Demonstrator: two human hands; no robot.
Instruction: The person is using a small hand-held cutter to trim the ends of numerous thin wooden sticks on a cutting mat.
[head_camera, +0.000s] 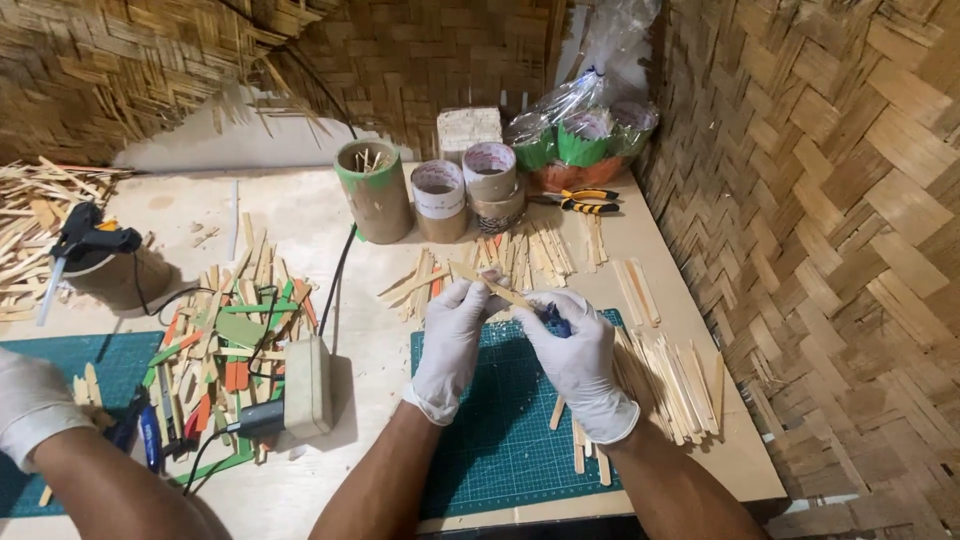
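Both of the person's hands wear white gloves and work above the green cutting mat (500, 440) on the wooden table (330, 480). The left hand (452, 345) is closed around one end of a flat wooden stick (492, 286), which slants up and to the left, raised above the mat. The right hand (580, 360) is closed on a small blue-handled tool (556, 321), its tip touching the stick's lower end.

Loose wooden sticks lie in a pile (675, 375) just right of the mat and in another pile (500, 262) behind it. Three cardboard tubes (440, 195) stand near the back wall, with yellow-handled pliers (585, 200) to their right. At the far left, another person's gloved hand (30, 405) rests near a heap of coloured sticks (225, 340) and a glue gun (85, 240).
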